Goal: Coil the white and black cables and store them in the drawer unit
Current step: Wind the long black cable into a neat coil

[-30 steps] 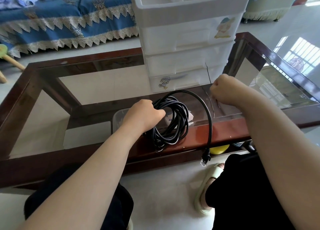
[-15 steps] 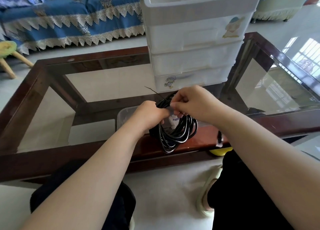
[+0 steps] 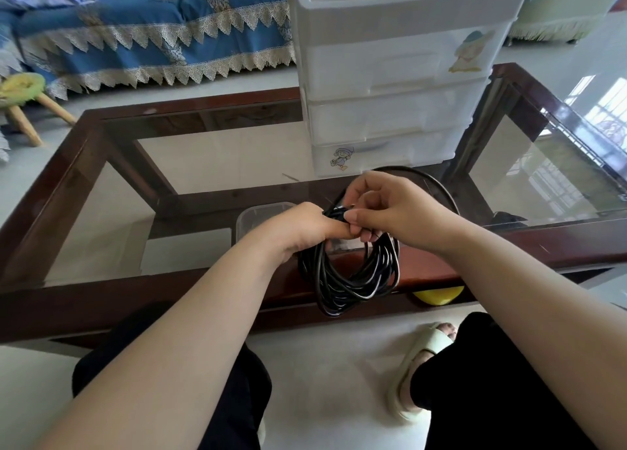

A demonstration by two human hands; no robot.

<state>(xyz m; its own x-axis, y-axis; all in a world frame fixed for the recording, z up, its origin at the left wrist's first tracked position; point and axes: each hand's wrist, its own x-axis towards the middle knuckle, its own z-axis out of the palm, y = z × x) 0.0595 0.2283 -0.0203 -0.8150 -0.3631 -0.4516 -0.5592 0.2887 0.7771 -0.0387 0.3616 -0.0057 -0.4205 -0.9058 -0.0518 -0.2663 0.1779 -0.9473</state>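
We hold the black cable (image 3: 349, 276) as a hanging coil just in front of the drawer unit (image 3: 390, 86), over the near rail of the glass table (image 3: 210, 157). Our left hand (image 3: 298, 225) grips the top of the bundle, fingers curled around it. Our right hand (image 3: 383, 208), which a second ago was out to the side drawing the loose tail, has come in against the left and now pinches at the same spot; one last loop arcs behind it toward the unit. We judge the winding nearly finished and the binding begun. All drawers look closed, and no white cable shows.
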